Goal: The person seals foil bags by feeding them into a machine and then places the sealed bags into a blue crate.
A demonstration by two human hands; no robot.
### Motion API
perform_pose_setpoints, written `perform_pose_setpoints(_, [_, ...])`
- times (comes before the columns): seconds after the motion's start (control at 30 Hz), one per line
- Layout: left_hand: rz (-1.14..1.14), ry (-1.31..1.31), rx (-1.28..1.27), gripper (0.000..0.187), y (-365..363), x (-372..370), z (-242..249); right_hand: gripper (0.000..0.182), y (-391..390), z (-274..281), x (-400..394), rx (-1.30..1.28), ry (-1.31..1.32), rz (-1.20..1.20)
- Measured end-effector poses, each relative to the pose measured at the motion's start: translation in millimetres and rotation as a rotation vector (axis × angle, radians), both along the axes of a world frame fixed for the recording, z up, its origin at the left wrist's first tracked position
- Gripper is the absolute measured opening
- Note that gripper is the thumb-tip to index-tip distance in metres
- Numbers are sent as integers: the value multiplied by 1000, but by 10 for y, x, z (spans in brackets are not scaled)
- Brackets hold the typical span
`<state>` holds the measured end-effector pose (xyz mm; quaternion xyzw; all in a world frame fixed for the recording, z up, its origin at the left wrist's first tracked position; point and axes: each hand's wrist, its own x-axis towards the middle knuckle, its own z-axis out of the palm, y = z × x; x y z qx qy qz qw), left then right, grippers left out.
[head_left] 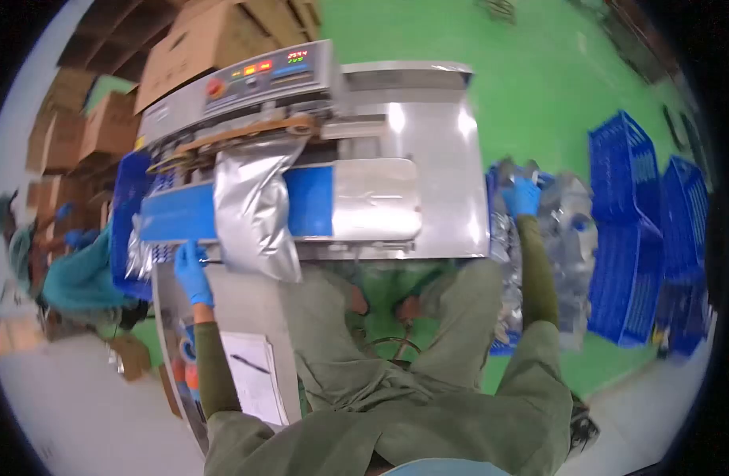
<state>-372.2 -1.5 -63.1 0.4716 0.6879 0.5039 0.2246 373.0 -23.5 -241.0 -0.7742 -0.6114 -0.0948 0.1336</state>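
My left hand [193, 274], in a blue glove, is at the front edge of the sealing machine's blue conveyor belt [178, 213]. Its fingers point forward, a little apart, and hold nothing that I can see. To the right of it a silver foil bag [253, 206] lies across the belt, its far end at the sealing band [245, 135] and its near end hanging over the front. My right hand [523, 196], also gloved in blue, reaches into a blue crate of foil bags [567, 262]. Its fingers are closed on the top of one bag.
Empty-looking blue crates [626, 278] stand at the far right. On the left are a blue crate [126, 214] beside the belt's end, cardboard boxes [198, 47] and a person in teal [82, 270]. A paper pad with a pen [253, 373] lies near my left forearm.
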Motion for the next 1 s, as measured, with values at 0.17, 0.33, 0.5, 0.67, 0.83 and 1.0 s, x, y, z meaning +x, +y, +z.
perform_pose_setpoints(0.17, [55, 7, 90, 18, -415, 236, 244, 21, -265, -47, 403, -91, -22, -63])
perform_pose_setpoints(0.33, [95, 31, 162, 18, -504, 96, 244, 17, -227, 1370, -25, 118, -223, 94])
perform_pose_setpoints(0.5, [-169, 18, 180, 13, -627, 1142, 495, 15, -236, 3128, -765, 405, -177, 411])
perform_pose_setpoints(0.67, [-581, 316, 424, 45, -473, 2348, 1041, 22, -392, 4369, -1996, 510, -310, 649])
perform_pose_setpoints(0.83, [30, 225, 374, 57, -50, 782, 883, 29, -56, 4372, -2220, 639, -152, 529])
perform_pose_setpoints(1.0, [301, -93, 162, 60, 172, -1354, -329, 30, 168, 4244, -2784, 643, 78, 579])
